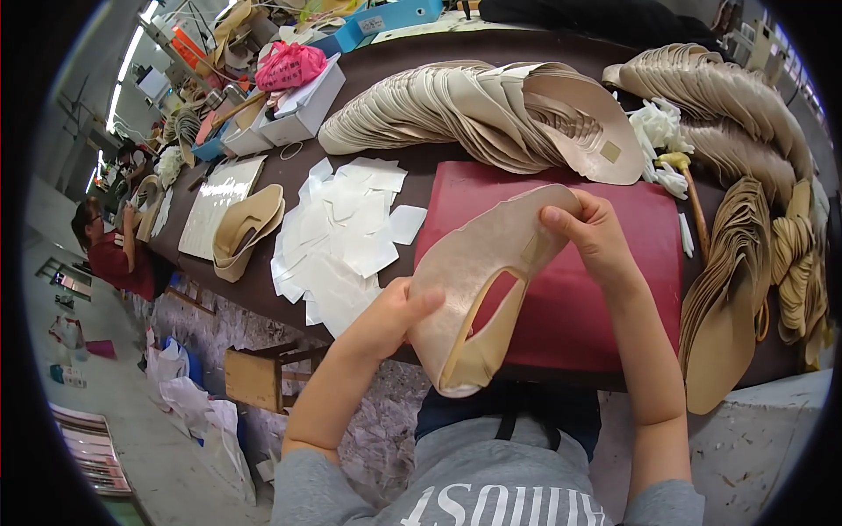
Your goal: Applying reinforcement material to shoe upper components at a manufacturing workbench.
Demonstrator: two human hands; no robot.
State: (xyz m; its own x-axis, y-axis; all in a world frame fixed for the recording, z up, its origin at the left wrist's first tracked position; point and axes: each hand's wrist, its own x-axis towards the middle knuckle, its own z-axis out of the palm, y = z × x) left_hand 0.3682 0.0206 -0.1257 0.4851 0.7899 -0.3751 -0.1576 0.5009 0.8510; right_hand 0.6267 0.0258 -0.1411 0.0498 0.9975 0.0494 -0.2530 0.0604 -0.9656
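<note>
Between my two hands I hold up a beige shoe upper with an oval opening, tilted over a dark red mat. My left hand grips its lower left side, thumb on the outer face. At its upper right end, my right hand pinches the edge with the thumb in front; the other fingers are partly hidden behind. Left of the mat lies a heap of white sheet pieces. Behind the mat stretches a long nested row of beige shoe uppers.
More stacked uppers line the right side, beside a wooden-handled hammer and crumpled white gloves. Far left on the table are a loose upper, a white box and a pink bag. Another person sits beyond the left end.
</note>
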